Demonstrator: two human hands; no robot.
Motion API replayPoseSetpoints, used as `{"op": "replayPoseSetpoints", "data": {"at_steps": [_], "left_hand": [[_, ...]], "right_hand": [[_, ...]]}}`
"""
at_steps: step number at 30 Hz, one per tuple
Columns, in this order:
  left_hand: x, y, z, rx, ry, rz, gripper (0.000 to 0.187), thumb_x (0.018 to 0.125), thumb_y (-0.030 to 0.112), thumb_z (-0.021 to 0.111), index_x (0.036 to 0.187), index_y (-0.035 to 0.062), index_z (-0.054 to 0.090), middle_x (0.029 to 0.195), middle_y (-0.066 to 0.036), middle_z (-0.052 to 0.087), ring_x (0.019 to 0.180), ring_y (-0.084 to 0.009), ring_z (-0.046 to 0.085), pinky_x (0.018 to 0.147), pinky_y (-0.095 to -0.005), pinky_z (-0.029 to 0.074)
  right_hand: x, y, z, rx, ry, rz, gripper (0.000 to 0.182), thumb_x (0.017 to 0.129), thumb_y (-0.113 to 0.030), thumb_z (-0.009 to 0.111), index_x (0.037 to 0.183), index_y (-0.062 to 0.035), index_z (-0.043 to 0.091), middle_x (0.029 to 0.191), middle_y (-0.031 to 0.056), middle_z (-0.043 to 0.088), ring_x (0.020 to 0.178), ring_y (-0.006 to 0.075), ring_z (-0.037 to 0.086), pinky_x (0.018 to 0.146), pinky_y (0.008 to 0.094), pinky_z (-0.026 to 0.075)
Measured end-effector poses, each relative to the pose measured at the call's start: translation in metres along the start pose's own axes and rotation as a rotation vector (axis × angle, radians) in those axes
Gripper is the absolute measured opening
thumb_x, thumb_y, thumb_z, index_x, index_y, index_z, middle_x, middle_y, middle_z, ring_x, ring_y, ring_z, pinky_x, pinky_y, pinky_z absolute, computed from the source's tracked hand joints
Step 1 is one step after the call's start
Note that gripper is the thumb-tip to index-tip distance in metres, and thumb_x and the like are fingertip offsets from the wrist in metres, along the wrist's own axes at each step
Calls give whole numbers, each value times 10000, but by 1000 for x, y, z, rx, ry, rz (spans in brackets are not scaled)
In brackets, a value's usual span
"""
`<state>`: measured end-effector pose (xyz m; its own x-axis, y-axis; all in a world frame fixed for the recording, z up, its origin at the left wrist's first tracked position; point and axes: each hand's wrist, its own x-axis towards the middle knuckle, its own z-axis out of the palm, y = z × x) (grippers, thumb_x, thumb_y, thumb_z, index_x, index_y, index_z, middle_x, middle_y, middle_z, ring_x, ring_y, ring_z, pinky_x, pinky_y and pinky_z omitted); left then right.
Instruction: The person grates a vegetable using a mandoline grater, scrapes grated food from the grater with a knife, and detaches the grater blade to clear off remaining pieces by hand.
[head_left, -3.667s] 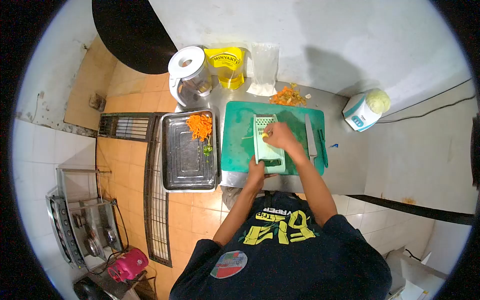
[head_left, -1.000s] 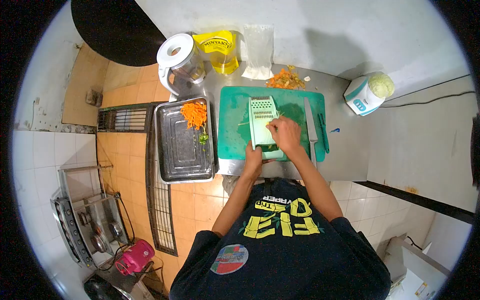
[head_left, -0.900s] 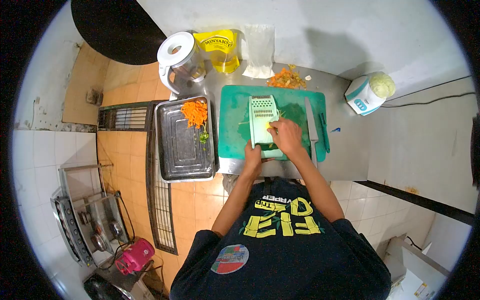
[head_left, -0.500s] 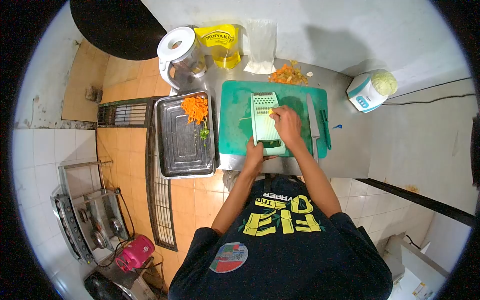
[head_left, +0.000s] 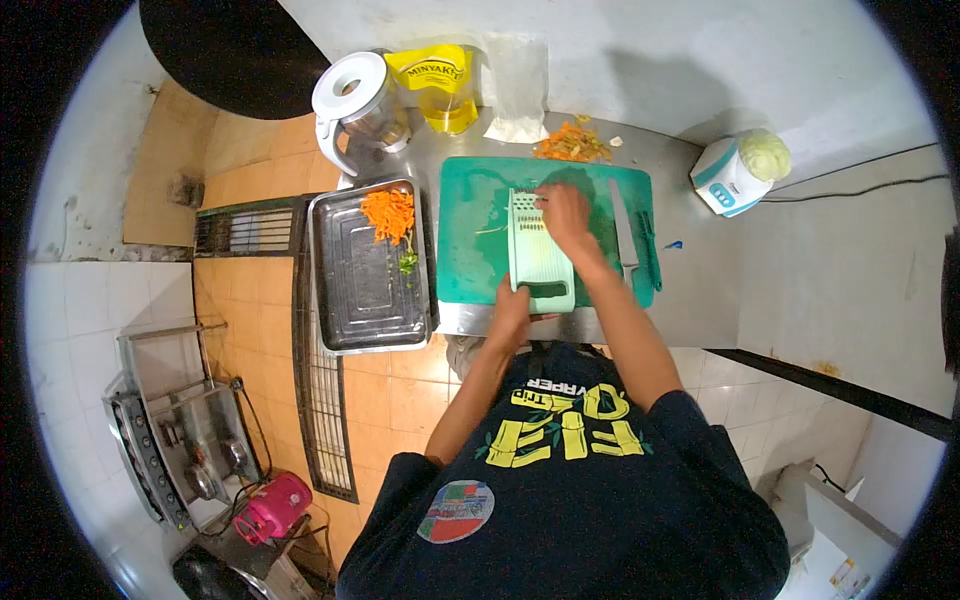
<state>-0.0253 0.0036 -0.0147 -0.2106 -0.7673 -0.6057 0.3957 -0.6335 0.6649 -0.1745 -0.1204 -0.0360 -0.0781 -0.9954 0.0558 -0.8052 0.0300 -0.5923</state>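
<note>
A pale green grater (head_left: 538, 250) lies lengthwise over the green cutting board (head_left: 475, 230). My left hand (head_left: 512, 305) is wrapped round the near end of the grater, beside its handle. Over the far end, on the grating holes, my right hand (head_left: 566, 215) is closed; what it pinches is hidden by the fingers. A large knife (head_left: 622, 225) and a dark green peeler-like tool (head_left: 648, 250) lie on the board's right side. Shredded carrot (head_left: 388, 214) and a small green sprig (head_left: 408, 262) sit in the metal tray (head_left: 370, 346) at left.
Behind the board are orange peelings (head_left: 572, 143), a yellow oil pouch (head_left: 445, 88), a clear bag (head_left: 518, 90) and a white-lidded jug (head_left: 362, 105). A white scale (head_left: 728, 183) with a cabbage (head_left: 765, 155) stands at right. A pink gas cylinder (head_left: 273, 508) is at lower left.
My right hand has moved up the grater, away from my body. The yellow piece seen at its fingertips before is now hidden. My left hand still holds the near end.
</note>
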Motion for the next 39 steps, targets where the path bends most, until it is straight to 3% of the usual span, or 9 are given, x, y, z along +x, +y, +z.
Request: {"op": "replayPoseSetpoints", "data": {"at_steps": [5,13,16,19,22,25,28,35,39], "left_hand": [[13,-5,-13,-54,-7,39,468,873,-2,323,1338,-39,355,1097,-227,600,821,-365,697,620,-446,639],[15,-1,-14,-55,-20,20,458,877,-3,320,1330,-52,367,1101,-232,604,832,-361,699,610,-447,640],[15,0,-18,-40,-44,16,461,874,-23,328,1331,-53,383,1122,-228,608,873,-359,693,614,-435,631],[10,7,-11,9,-14,-8,453,878,-33,335,1326,-53,394,1138,-226,608,896,-355,690,620,-428,630],[13,7,-10,40,10,0,444,883,-33,330,1322,-49,399,1144,-226,604,901,-354,690,623,-425,634],[17,5,-13,22,2,8,445,885,-35,324,1324,-45,397,1156,-229,597,916,-358,687,623,-421,636],[21,0,-18,-2,-11,24,455,882,-37,323,1332,-46,384,1175,-235,585,939,-368,682,628,-424,638],[18,12,-14,11,4,14,473,871,-29,329,1343,-58,355,1200,-249,565,954,-387,676,676,-455,642],[25,8,-15,-7,13,68,468,856,-23,305,1321,-38,357,1100,-265,605,785,-384,701,582,-415,641]], "right_hand": [[-3,-4,-11,38,-51,-10,174,830,-156,712,962,-49,749,942,192,684,874,377,655,777,440,514],[-26,-1,-20,91,-24,-166,292,751,-194,794,1010,-66,752,996,189,710,955,363,672,882,446,514],[-20,3,-17,242,-155,-12,309,733,-171,809,1017,-64,751,993,180,717,944,340,684,876,428,519],[-20,2,-15,244,-121,53,316,719,-145,817,1018,-63,751,970,159,730,902,312,701,866,406,524],[-16,2,-4,267,-80,69,323,713,-117,834,1024,-74,756,921,141,707,773,235,679,744,340,537],[-9,9,8,314,-90,90,328,710,-151,824,1018,-62,752,930,161,734,848,291,716,807,378,543],[-2,16,14,322,-117,67,351,716,-119,838,1051,-63,750,892,145,734,795,206,707,739,319,551],[12,15,10,299,-195,160,396,688,-150,863,1064,-84,756,915,137,742,807,204,710,738,329,555],[15,13,20,280,-147,152,380,693,-157,863,1049,-78,759,914,138,742,814,212,712,751,337,556]]}}
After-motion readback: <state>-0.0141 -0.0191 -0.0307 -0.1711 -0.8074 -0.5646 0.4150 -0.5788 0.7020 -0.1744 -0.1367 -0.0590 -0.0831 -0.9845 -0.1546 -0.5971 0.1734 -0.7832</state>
